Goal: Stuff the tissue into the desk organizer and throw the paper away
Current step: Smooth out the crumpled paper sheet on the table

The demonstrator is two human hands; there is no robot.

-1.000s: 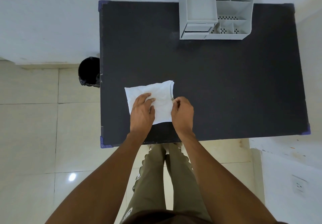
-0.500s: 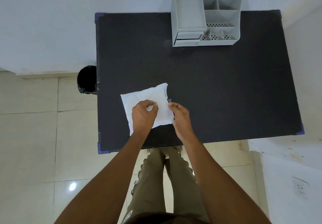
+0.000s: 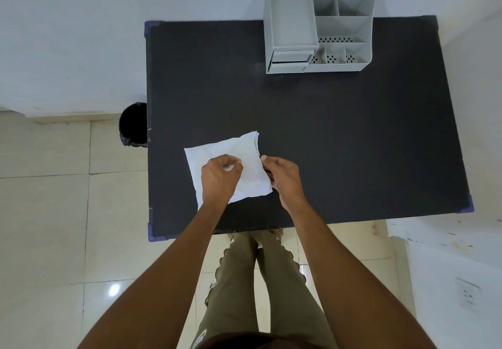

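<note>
A white, creased tissue (image 3: 245, 155) lies flat on the black table (image 3: 339, 142), near its front left part. My left hand (image 3: 219, 177) rests on the tissue's middle with its fingers curled and pinching the sheet. My right hand (image 3: 284, 177) pinches the tissue's right edge. A grey desk organizer (image 3: 317, 25) with several open compartments stands at the table's back edge, far from both hands. No separate paper can be told apart from the tissue.
A black round bin (image 3: 133, 124) stands on the tiled floor against the table's left side. White walls close in behind and to the right. My legs stand at the table's front edge.
My left hand has gone from lying flat on the tissue to curled and pinching it. The right hand shifted slightly along the right edge. The camera view tilted, so the organizer sits lower in view.
</note>
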